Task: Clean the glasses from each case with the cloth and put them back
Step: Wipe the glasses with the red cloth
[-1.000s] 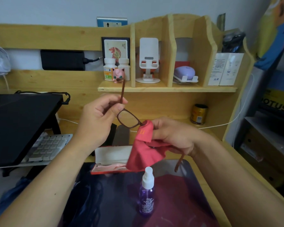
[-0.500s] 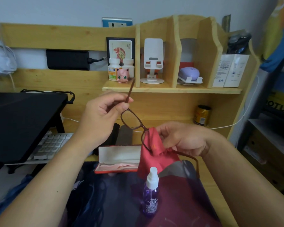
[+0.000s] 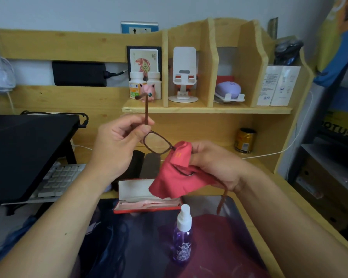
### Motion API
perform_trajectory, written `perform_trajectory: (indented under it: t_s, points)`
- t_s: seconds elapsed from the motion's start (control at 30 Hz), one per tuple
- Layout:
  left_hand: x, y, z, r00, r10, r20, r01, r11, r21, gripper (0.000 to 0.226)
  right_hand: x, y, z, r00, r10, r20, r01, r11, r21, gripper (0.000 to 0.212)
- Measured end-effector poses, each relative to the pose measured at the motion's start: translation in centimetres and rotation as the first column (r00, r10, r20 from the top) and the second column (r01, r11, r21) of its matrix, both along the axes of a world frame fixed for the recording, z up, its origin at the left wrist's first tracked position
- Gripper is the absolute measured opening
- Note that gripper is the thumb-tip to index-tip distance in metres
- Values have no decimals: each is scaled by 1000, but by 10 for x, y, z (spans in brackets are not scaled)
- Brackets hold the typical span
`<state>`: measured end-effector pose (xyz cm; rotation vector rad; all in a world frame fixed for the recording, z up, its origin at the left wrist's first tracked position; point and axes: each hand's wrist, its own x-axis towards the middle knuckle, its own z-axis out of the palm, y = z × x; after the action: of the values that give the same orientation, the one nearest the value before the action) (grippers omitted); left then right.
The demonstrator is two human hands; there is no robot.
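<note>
My left hand (image 3: 117, 145) pinches the brown-framed glasses (image 3: 158, 142) near the hinge, with one temple arm sticking up above my fingers. The bare lens shows between my two hands. My right hand (image 3: 213, 163) grips the red cloth (image 3: 177, 177), folded over the other lens, which is mostly hidden. The second temple arm hangs down below my right wrist. An open red case (image 3: 147, 203) with a white lid lining lies on the desk mat under my hands. Two dark cases (image 3: 138, 167) stand behind it.
A purple spray bottle (image 3: 182, 235) with a white cap stands on the dark desk mat (image 3: 229, 247) in front of me. A black laptop stand (image 3: 24, 149) over a keyboard (image 3: 58, 179) fills the left. A wooden shelf (image 3: 207, 109) with small items runs behind; a gold can (image 3: 245, 140) sits below it.
My right hand has drawn the cloth up over the lens again, covering it. The glasses tilted a little, and the raised temple arm now leans more upright.
</note>
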<state>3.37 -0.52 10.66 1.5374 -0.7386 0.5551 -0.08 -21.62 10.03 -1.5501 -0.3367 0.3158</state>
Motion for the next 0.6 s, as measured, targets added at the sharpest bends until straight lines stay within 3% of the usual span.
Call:
perform_trajectory:
  t_s: [0.2,0.4,0.53,0.6]
  points:
    - [2,7,3,996,58,66,-58,998,2,54,5,14,-3,950,-301,89,292,952,93,17]
    - [4,12,1,989,120,85,-120,993,1,51,11,7,-1,896,-442,-49,437,855,279,19]
    - [5,9,-1,990,119,79,-122,992,26,47,13,-14,6,861,-506,-56,508,844,172,18]
    - [2,4,-3,992,93,81,-98,993,60,38,15,-25,8,885,-463,-52,465,873,148,17]
